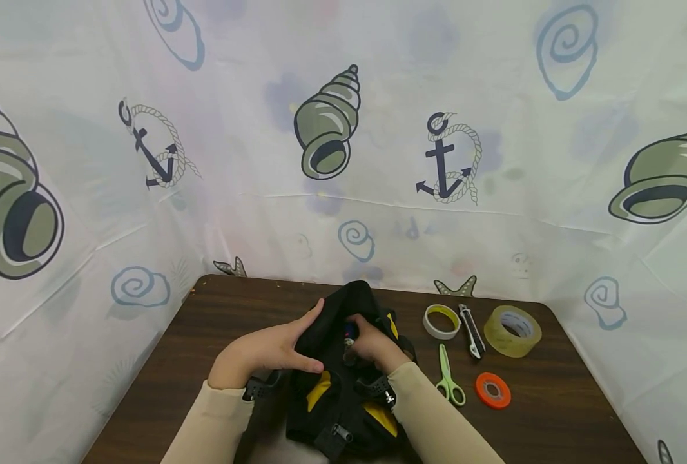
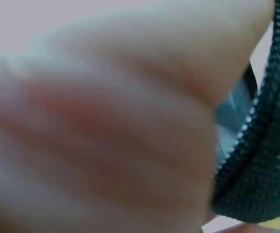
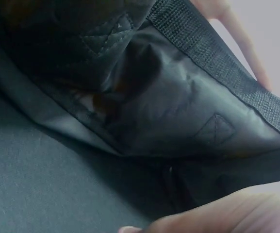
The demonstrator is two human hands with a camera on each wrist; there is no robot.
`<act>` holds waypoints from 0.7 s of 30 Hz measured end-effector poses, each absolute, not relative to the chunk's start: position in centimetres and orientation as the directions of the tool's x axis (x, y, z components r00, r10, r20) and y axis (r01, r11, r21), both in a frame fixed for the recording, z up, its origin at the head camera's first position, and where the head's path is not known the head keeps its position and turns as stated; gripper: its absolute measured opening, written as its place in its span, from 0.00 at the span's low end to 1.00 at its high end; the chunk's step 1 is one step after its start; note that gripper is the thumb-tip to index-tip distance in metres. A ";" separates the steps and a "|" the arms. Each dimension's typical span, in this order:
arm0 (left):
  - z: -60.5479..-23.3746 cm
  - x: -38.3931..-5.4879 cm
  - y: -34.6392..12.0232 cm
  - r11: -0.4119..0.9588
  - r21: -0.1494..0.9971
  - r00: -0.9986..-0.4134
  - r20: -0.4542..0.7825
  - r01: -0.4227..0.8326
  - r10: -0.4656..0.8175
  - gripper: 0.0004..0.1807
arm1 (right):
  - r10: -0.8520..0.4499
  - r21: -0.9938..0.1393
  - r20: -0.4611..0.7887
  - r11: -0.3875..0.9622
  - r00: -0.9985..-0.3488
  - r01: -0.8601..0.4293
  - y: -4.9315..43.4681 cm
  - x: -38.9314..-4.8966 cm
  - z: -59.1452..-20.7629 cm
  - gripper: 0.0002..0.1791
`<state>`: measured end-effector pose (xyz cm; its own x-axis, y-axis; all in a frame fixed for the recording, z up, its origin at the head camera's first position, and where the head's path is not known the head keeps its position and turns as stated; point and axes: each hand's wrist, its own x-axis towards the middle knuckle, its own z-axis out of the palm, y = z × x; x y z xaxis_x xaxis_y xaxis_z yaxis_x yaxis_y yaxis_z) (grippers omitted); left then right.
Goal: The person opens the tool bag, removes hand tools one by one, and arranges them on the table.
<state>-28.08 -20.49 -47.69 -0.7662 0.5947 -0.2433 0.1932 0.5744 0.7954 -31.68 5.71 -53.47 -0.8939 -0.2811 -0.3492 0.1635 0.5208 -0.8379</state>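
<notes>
A black bag [image 1: 334, 409] with yellow patches and a zipper stands on the table, its mouth open. At its left side my left hand [image 1: 262, 351] grips the fabric between thumb and fingers. The left wrist view shows the zipper edge [image 2: 249, 126] close against that hand [image 2: 106, 126]. My right hand [image 1: 372, 341] reaches into the bag's mouth and holds a small item [image 1: 350, 334] with a dark blue top and a touch of red; its kind is unclear. In the right wrist view the bag's shiny dark lining [image 3: 178, 107] shows above part of the right hand [image 3: 227, 216].
Right of the bag on the brown table [image 1: 233, 303] lie a white tape roll with a yellow core [image 1: 433, 330], a utility knife [image 1: 472, 332], a wide clear tape roll [image 1: 497, 338], green scissors [image 1: 445, 370] and an orange tape roll [image 1: 483, 390]. A patterned curtain [image 1: 378, 154] surrounds the table.
</notes>
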 end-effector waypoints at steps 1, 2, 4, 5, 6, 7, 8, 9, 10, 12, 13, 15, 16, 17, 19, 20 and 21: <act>-47.7 -28.1 -20.5 0.576 0.795 -0.767 -0.244 0.192 0.593 0.67 | -0.280 -0.836 -0.349 0.524 -0.894 0.162 5.7 -31.7 -53.4 0.47; -47.7 -28.1 -20.5 0.577 0.794 -0.768 -0.245 0.192 0.592 0.67 | -0.279 -0.837 -0.348 0.522 -0.895 0.163 5.7 -31.6 -53.4 0.47; -47.7 -28.0 -20.5 0.578 0.793 -0.768 -0.245 0.193 0.592 0.67 | -0.272 -0.838 -0.350 0.518 -0.896 0.170 5.6 -31.6 -53.4 0.47; -47.8 -28.1 -20.6 0.579 0.792 -0.768 -0.246 0.193 0.592 0.67 | -0.270 -0.840 -0.351 0.513 -0.897 0.175 5.6 -31.5 -53.5 0.48; -47.8 -28.1 -20.6 0.579 0.792 -0.766 -0.245 0.195 0.594 0.67 | -0.265 -0.841 -0.351 0.510 -0.898 0.179 5.5 -31.5 -53.5 0.48; -47.8 -28.1 -20.6 0.578 0.792 -0.765 -0.245 0.196 0.595 0.67 | -0.263 -0.842 -0.348 0.509 -0.900 0.178 5.5 -31.5 -53.6 0.48; -47.9 -28.1 -20.6 0.577 0.792 -0.764 -0.245 0.197 0.597 0.67 | -0.260 -0.843 -0.346 0.508 -0.901 0.177 5.4 -31.5 -53.7 0.49; -47.9 -28.1 -20.6 0.577 0.793 -0.763 -0.246 0.197 0.598 0.67 | -0.258 -0.840 -0.341 0.516 -0.904 0.170 5.4 -31.5 -53.8 0.48; -48.0 -28.1 -20.6 0.577 0.792 -0.762 -0.245 0.199 0.599 0.67 | -0.257 -0.835 -0.336 0.526 -0.906 0.161 5.4 -31.5 -53.8 0.47; -48.0 -28.1 -20.6 0.576 0.793 -0.761 -0.245 0.199 0.600 0.67 | -0.260 -0.825 -0.319 0.550 -0.911 0.131 5.5 -31.5 -53.8 0.45; -47.9 -28.1 -20.6 0.573 0.795 -0.761 -0.244 0.198 0.601 0.67 | -0.261 -0.817 -0.309 0.566 -0.914 0.114 5.5 -31.4 -53.7 0.43; -47.9 -28.0 -20.6 0.571 0.796 -0.761 -0.243 0.198 0.602 0.67 | -0.263 -0.801 -0.280 0.594 -0.923 0.074 5.7 -31.2 -53.2 0.40; -47.8 -28.0 -20.6 0.571 0.797 -0.761 -0.242 0.198 0.602 0.67 | -0.265 -0.803 -0.271 0.592 -0.925 0.065 5.8 -31.0 -52.9 0.39; -47.8 -28.0 -20.6 0.571 0.797 -0.761 -0.243 0.196 0.601 0.67 | -0.268 -0.805 -0.260 0.591 -0.928 0.054 5.9 -30.8 -52.5 0.38; -47.7 -28.0 -20.6 0.573 0.796 -0.764 -0.243 0.195 0.598 0.68 | -0.276 -0.816 -0.240 0.577 -0.931 0.040 6.1 -30.4 -51.5 0.38; -47.7 -28.0 -20.6 0.576 0.794 -0.765 -0.244 0.194 0.595 0.67 | -0.284 -0.828 -0.229 0.559 -0.931 0.033 6.3 -30.2 -50.9 0.38; -47.7 -27.9 -20.6 0.579 0.792 -0.768 -0.246 0.193 0.592 0.68 | -0.289 -0.840 -0.224 0.542 -0.931 0.034 6.4 -30.0 -50.2 0.38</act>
<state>-27.95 -20.59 -47.70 -0.7678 0.5916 -0.2458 0.1930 0.5794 0.7918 -29.96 6.42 -50.25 -0.9306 -0.2892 -0.2243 0.0341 0.5416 -0.8399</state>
